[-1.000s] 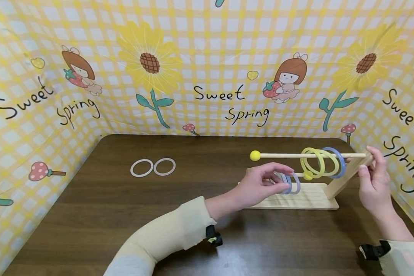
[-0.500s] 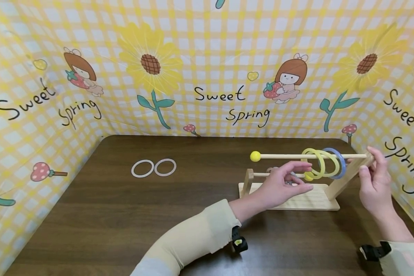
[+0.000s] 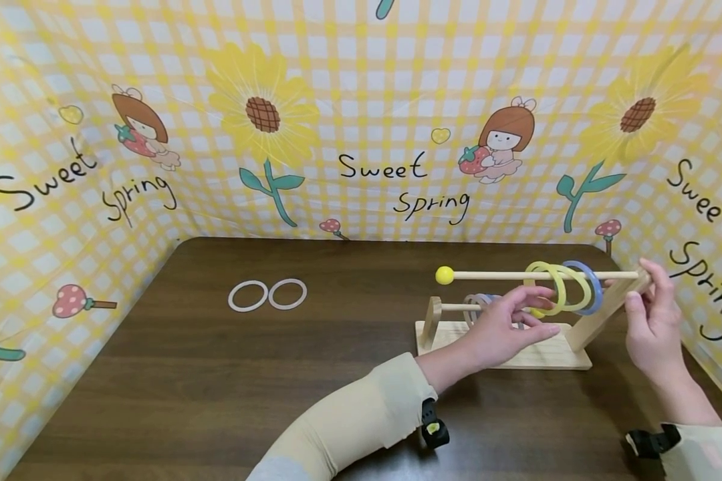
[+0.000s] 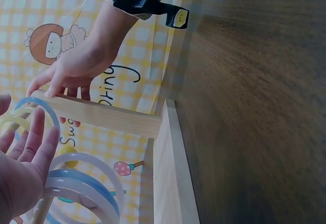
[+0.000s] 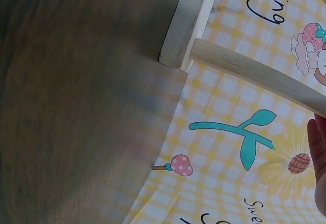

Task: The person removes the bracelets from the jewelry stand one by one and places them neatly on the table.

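A wooden ring stand [image 3: 604, 312] has two horizontal rods, each tipped with a yellow ball. Yellow rings [image 3: 588, 294] and a blue ring [image 3: 598, 294] hang on the upper rod near its post. Pale clear rings [image 4: 109, 170] and a blue ring [image 4: 91, 179] hang on the lower rod, partly behind my left hand [image 3: 505, 327]. That hand reaches to the yellow rings with fingers extended and thumb apart; whether its fingertips touch them I cannot tell. My right hand [image 3: 656, 321] grips the top of the slanted post, thumb in front.
Two whitish rings [image 3: 232, 298] lie side by side on the dark wooden table [image 3: 186, 387], to the left of the stand. A yellow checked cloth [image 3: 373, 107] with printed flowers encloses the table's back and sides.
My left hand has let go of the clear and blue rings on the lower rod and moved right, up to the yellow rings. The right hand stays on the post.
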Tool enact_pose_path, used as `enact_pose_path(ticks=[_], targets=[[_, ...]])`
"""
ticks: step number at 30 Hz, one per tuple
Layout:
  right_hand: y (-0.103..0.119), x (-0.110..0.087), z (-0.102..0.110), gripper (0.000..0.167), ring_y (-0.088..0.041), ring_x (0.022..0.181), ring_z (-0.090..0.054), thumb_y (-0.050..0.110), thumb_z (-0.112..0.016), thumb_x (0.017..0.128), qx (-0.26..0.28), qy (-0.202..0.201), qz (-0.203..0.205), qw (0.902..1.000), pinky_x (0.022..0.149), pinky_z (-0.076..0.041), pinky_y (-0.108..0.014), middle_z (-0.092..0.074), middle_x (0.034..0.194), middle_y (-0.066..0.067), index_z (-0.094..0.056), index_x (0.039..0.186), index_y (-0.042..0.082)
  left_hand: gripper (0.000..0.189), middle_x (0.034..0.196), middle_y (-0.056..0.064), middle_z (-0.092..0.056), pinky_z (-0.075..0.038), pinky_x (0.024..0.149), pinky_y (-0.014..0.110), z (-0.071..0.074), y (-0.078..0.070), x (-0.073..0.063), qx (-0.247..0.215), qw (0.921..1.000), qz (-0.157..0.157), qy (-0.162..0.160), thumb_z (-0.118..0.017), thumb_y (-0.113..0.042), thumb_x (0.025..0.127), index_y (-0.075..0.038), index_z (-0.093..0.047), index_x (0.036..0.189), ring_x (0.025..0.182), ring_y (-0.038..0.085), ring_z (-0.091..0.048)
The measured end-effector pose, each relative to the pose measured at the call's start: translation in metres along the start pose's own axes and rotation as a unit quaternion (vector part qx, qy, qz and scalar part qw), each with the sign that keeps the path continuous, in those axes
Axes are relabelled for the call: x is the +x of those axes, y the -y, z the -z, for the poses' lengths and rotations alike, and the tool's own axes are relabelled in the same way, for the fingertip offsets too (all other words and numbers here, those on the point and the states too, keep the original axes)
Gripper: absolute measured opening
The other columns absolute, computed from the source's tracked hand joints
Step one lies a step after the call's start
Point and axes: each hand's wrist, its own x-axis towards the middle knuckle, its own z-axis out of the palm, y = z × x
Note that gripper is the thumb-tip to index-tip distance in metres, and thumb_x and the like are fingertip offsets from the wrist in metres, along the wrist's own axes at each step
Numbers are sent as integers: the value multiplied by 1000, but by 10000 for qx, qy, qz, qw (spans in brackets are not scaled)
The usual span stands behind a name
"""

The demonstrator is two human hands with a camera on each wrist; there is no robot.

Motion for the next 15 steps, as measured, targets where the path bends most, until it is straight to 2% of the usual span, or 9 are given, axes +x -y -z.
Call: enact_pose_path(ticks=[5,7,15], targets=[[0,-1,-1,37,1,100,-58,-8,-38,98,-46,-15,-58,10000,80,-41,-10,-61,110,18,-27,132,-18,36,114,6,-63,-52,72,17,1,1,-3,100,9998,-81,-139,-66,-2,92,-5,-56,126,79,-1,-60],[0,-1,-1,37,2,100,-57,-9,-38,98,-85,-10,-110,9999,80,-40,-10,-60,111,19,-26,132,-17,31,111,5,-63,-52,71,16,2,1,-5,201,9994,-108,-243,-65,-3,92,-4,-58,122,77,-2,-60],[3,0,-1,37,2,99,-56,-10,-37,97,-98,-16,-164,9998,78,-39,-9,-60,110,20,-26,132,-17,18,100,9,-66,-54,65,21,10,3,-10,261,9966,-558,-541,-62,-3,95,1,-61,112,68,-2,-59]])
